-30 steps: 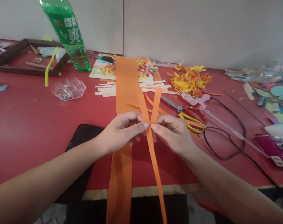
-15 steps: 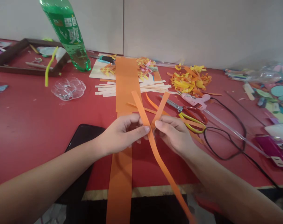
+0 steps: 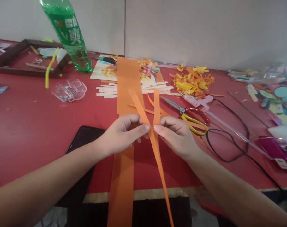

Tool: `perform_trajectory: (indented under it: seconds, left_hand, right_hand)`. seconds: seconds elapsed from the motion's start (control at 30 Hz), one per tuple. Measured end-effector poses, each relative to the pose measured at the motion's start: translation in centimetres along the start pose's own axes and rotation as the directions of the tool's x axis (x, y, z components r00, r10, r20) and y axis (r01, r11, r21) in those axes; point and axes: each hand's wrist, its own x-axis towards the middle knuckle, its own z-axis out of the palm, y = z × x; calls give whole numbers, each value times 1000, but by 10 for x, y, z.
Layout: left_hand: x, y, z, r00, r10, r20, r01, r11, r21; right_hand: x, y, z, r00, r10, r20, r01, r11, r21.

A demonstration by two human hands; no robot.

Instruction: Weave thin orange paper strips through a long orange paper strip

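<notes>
Between thumb and fingers, my left hand [image 3: 125, 132] pinches a long orange paper strip [image 3: 156, 149] whose upper end slants up to the left. Close beside it, my right hand [image 3: 177, 134] pinches a second orange length [image 3: 157, 105] that stands nearly upright. The two lengths meet in a narrow V between my thumbs, and a tail hangs down past the table edge. Whether they are separate strips or one folded strip I cannot tell. Under my hands lie wide orange paper sheets [image 3: 129, 85], one running over the table edge.
Right of my hands are scissors [image 3: 193, 118] and a pink glue gun [image 3: 199, 101] with its cord. Behind lie yellow and orange paper scraps [image 3: 195, 82] and cream strips [image 3: 107, 90]. Leftward are a black phone [image 3: 86, 138], a clear dish [image 3: 69, 90], a green bottle [image 3: 69, 34] and a frame [image 3: 15, 71].
The length in my right hand has swung from leaning right to nearly upright. The hanging tail has moved left and looks narrower. Both hands stay in about the same place.
</notes>
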Motion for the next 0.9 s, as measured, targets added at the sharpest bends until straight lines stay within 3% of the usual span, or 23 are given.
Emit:
perform_trajectory:
  seconds: [0.27,0.43,0.57,0.9]
  left_hand:
    - [-2,1,-1,994,-29,109,28,1000,10]
    - [1,-1,0,994,63,91,-65,998,20]
    - [2,-3,0,991,102,88,-104,994,17]
    - [0,-1,1,1000,-1,4,1,1000,14]
  right_hand:
    - [1,-5,2,999,21,-33,-20,999,26]
    - [-1,-2,1,996,42,84,-51,993,106]
    - [-1,-1,1,996,56,76,-62,995,84]
    - [1,-5,4,1000,10,-17,-10,1000,-7]
